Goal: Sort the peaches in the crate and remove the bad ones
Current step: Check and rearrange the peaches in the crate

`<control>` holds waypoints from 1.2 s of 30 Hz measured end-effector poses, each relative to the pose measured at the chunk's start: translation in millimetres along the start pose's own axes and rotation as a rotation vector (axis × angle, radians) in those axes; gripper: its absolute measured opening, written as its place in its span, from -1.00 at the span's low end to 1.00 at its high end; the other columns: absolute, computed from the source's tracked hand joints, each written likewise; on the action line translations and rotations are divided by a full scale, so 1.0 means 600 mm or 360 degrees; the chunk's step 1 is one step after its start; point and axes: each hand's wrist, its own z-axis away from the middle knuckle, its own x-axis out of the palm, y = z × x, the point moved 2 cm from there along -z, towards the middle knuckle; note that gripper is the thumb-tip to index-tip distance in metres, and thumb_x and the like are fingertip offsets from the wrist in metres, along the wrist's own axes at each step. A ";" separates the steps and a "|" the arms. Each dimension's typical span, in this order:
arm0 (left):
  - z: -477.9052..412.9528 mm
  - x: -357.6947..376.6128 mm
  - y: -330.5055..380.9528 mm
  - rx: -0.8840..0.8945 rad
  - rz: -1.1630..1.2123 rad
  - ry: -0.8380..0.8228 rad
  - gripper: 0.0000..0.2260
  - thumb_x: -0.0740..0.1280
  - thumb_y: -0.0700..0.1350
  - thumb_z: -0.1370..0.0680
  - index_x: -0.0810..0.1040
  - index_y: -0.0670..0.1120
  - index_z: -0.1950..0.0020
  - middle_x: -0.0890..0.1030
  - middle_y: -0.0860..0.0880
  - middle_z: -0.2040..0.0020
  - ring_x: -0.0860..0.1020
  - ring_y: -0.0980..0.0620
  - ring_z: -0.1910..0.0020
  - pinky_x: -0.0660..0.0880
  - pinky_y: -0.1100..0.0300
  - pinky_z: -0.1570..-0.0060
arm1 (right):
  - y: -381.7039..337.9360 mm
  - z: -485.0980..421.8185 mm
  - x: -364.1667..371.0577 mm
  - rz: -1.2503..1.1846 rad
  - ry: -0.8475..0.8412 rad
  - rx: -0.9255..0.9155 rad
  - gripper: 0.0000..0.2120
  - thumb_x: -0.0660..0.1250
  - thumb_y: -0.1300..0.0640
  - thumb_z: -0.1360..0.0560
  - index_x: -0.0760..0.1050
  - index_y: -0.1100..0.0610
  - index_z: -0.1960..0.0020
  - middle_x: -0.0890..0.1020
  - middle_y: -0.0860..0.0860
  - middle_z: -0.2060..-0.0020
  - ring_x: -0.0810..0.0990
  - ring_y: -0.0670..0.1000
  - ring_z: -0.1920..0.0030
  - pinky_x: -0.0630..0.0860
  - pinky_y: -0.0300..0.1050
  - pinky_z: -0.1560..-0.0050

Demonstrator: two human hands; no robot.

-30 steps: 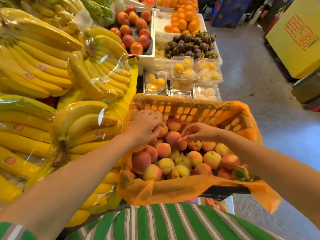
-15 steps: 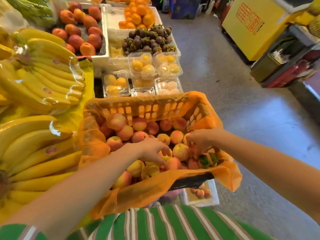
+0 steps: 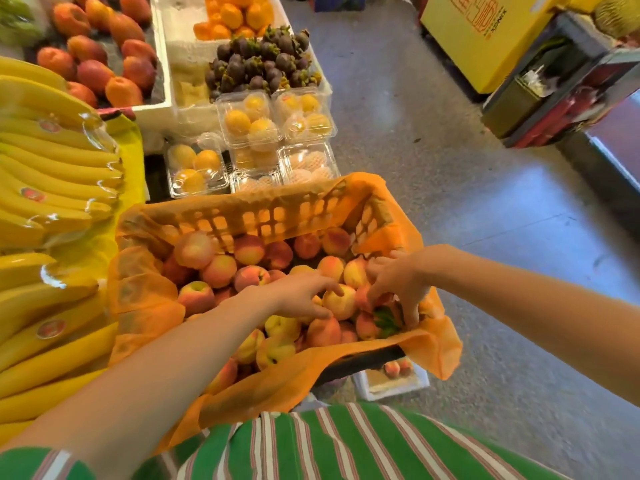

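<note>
A crate (image 3: pixel 263 216) lined with orange mesh holds several red and yellow peaches (image 3: pixel 221 270). My left hand (image 3: pixel 298 296) reaches across the pile, its forefinger and thumb stretched out against a pale yellow peach (image 3: pixel 341 303). Just to the right, my right hand (image 3: pixel 398 284) is at the crate's near right corner. Its fingers curl down around a reddish peach (image 3: pixel 363 299) beside a green leaf (image 3: pixel 384 320). The underside of that peach is hidden.
Bagged bananas (image 3: pixel 52 174) fill the left side. Behind the crate stand clear boxes of yellow fruit (image 3: pixel 249 119), mangosteens (image 3: pixel 259 64) and mangoes (image 3: pixel 104 64). A white foam box (image 3: pixel 391 382) with peaches sits on the floor below. A yellow carton (image 3: pixel 478 36) stands at the far right.
Both hands have moved from the crate's far left and middle to its near right corner. My right hand has closed round a reddish peach. The view has swung right.
</note>
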 end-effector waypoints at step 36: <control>-0.101 0.015 0.024 0.0089 0.0138 0.0168 -0.45 0.48 0.06 -0.41 0.36 0.11 -0.35 0.26 0.11 -0.07 0.22 0.04 -0.16 0.29 -0.08 -0.28 | 0.023 0.012 0.039 -0.0133 0.0467 -0.0272 -0.36 0.46 -0.15 -0.37 0.31 -0.15 -0.38 0.40 -0.07 -0.27 0.23 0.02 -0.26 0.13 0.00 -0.36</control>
